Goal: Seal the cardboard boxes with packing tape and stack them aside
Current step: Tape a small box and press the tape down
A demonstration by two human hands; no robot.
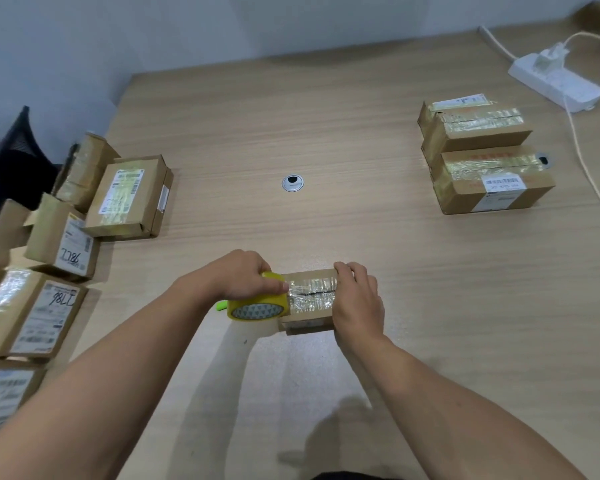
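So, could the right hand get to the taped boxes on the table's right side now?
Probably yes: only bare table lies between the right hand and the taped boxes. It would first have to let go of the small box it holds.

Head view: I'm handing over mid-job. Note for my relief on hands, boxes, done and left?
Left hand grips the yellow tape roll at the small cardboard box's left end.
Right hand holds its right end.
Tape strip covers the top seam, apparently not yet cut.
Taped boxes are stacked far right.
To do: cut the tape, stack this box, then probably the box cluster far left.
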